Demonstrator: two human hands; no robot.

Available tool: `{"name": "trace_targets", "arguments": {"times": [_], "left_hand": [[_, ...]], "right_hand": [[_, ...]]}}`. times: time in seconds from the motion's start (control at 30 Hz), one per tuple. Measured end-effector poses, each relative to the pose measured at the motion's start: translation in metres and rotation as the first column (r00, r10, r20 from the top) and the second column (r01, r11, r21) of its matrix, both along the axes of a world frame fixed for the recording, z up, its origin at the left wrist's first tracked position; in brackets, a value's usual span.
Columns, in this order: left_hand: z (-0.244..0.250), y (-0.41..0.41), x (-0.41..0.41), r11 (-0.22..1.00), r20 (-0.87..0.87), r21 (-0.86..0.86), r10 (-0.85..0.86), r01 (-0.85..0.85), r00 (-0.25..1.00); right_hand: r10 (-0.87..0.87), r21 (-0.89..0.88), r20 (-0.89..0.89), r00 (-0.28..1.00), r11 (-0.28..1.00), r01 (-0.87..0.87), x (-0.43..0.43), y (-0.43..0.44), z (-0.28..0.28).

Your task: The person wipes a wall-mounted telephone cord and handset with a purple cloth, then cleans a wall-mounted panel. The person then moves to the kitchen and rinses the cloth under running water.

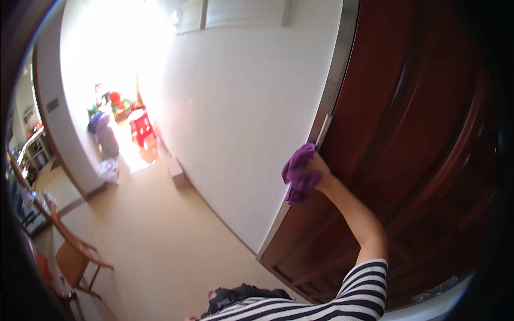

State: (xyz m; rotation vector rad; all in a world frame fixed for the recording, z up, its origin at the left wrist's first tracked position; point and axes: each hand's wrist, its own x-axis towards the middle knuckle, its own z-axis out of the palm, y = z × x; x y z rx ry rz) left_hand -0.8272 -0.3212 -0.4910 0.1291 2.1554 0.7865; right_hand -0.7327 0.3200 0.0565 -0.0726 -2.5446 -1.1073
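Observation:
My right hand [317, 166] holds a crumpled purple cloth [301, 170] at the left edge of a dark red-brown panelled wooden door [385, 168]. The cloth covers much of the hand and hangs down over the metal door frame [330, 88]. Just above the hand, a pale narrow strip, perhaps a handle or lock plate [323, 130], runs along the door's edge. The arm reaches up from a striped short sleeve. My left hand is out of view.
A white wall [241, 120] adjoins the frame. A wooden chair [72, 257] stands at the lower left. Farther off are a small box [175, 172] against the wall, a red plastic stool [141, 126] and several bags [106, 136] on the floor, near a very bright opening.

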Motion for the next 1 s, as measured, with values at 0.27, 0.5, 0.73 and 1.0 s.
{"name": "trace_targets", "arguments": {"times": [0.27,0.5,0.73,1.0], "left_hand": [[0.023,-0.018,-0.166,0.982,0.078,-0.039,0.185,-0.183,0.98],[0.032,0.022,-0.237,0.929,0.095,0.214,0.289,-0.303,0.953],[0.02,0.04,-0.196,0.966,0.051,0.258,-0.008,-0.005,0.999],[-0.006,0.019,-0.196,0.987,0.168,0.068,-0.155,0.145,0.974]], "right_hand": [[-0.207,0.028,-0.519,0.829,0.966,0.259,-0.039,-0.039,0.16],[-0.1,0.242,-0.817,0.567,0.834,0.496,-0.083,-0.008,0.297],[0.175,0.079,-0.933,0.315,0.952,-0.295,-0.094,0.024,0.22],[-0.435,-0.403,-0.58,0.689,-0.581,-0.707,-0.101,-0.01,0.016]]}}
